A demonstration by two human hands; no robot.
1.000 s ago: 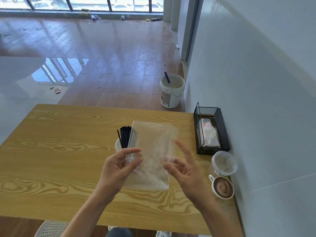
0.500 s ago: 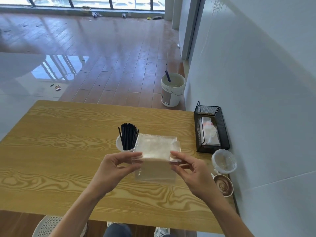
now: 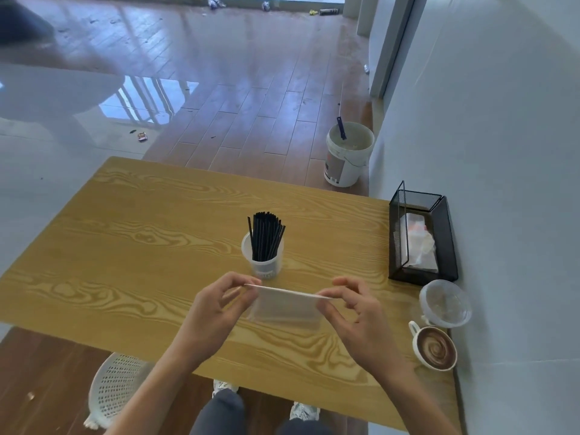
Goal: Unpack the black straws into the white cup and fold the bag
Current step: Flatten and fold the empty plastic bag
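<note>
The black straws (image 3: 265, 235) stand bunched upright in the white cup (image 3: 264, 262) on the wooden surface (image 3: 131, 246), just beyond the hands. The left hand (image 3: 216, 309) and right hand (image 3: 354, 312) each pinch an end of the clear bag (image 3: 287, 306), folded over and held flat above the surface. By the wall, a black mesh box (image 3: 420, 237) holds white packets, a clear plastic cup (image 3: 445, 304) lies beside it, and 1 mug (image 3: 434, 348) holds swirled coffee.
</note>
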